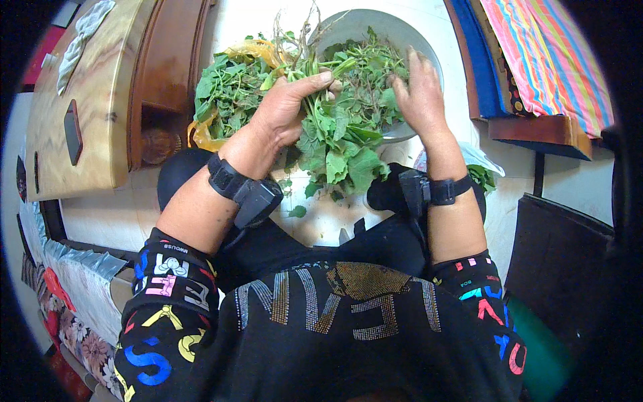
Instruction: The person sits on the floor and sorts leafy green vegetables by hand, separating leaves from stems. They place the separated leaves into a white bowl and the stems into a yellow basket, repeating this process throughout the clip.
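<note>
A bunch of leafy greens (336, 145) hangs from my left hand (289, 103), which is closed around the stems with the thumb on top. The leaves droop toward me, while thin brown roots (305, 30) stick up past the fist. My right hand (422, 93) is over the right side of a wide metal basin (429, 37), fingers spread, with no held thing visible in it. Inside the basin lies a heap of greens with stringy roots (374, 65). To the left, more greens (231, 93) fill an orange plastic bag (208, 131), partly hidden by my left forearm.
A marble-patterned table (93, 135) on the left carries a phone (74, 131) and a cloth (83, 42). At right stands a wooden seat (542, 131) with a striped cloth (557, 60). A plastic bag of greens (482, 163) sits beyond my right forearm. Loose leaves (297, 211) dot the tiled floor.
</note>
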Tool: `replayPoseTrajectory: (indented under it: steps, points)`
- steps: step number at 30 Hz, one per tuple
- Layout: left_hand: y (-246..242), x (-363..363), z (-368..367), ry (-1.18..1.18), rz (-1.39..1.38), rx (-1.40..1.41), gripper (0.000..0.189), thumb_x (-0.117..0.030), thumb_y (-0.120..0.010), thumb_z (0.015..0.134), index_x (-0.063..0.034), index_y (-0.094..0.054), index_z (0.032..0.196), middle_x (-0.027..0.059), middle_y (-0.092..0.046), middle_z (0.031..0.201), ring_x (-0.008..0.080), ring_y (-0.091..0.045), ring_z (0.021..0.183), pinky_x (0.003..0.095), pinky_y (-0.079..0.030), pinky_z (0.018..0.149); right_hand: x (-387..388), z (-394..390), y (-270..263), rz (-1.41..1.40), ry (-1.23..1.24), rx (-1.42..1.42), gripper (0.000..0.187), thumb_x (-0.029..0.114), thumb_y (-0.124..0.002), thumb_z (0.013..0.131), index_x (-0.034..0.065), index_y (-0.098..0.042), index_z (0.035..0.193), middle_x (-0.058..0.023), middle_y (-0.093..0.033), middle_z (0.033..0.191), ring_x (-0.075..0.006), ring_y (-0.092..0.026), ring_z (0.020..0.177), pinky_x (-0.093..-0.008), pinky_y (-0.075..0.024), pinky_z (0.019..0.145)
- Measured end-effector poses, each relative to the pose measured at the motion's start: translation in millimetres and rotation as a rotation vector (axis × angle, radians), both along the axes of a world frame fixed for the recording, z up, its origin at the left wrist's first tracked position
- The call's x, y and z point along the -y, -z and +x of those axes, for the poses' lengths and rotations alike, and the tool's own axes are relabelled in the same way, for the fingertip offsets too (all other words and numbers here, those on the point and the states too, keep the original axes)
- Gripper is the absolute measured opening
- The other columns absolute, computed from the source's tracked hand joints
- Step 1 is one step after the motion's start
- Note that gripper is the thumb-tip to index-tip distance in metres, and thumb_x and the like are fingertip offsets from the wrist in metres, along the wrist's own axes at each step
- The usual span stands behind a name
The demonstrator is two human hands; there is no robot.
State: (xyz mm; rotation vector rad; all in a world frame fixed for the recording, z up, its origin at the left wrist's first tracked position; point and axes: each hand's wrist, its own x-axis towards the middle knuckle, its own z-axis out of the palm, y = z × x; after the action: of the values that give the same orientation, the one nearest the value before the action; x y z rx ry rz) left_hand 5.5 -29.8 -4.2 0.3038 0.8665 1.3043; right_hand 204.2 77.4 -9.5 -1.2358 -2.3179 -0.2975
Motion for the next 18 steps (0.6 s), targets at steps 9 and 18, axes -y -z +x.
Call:
replayPoseTrajectory:
  steps: [9, 18]
  points:
    - [-0.2, -0.6, 23.7, 0.040, 0.039, -0.009, 0.019, -0.011, -0.065, 0.081, 0.0032, -0.062, 0.093, 0.0106, -0.066, 0.087, 0.0176, -0.064, 0.077, 0.0294, -0.054, 0.071, 49.7, -31.1, -0.2, -1.212, -0.370, -1.085, 0.033, 0.029, -0.050, 0.093, -0.0012, -0.063, 0.097, -0.0046, -0.064, 0.084, -0.0107, -0.057, 0.076, -0.0229, -0.0454, 0.071]
    - [2.9, -1.6, 9.1, 0.193, -0.025, 0.052, 0.025, -0.015, -0.065, 0.081, 0.0005, -0.058, 0.100, 0.0102, -0.064, 0.086, 0.0178, -0.063, 0.073, 0.0309, -0.054, 0.068, 18.3, -0.2, -36.2, -1.043, -0.280, -1.127, 0.020, 0.023, -0.051, 0.091, 0.0035, -0.056, 0.094, 0.0040, -0.044, 0.065, -0.0043, -0.038, 0.054, -0.0196, -0.0333, 0.051]
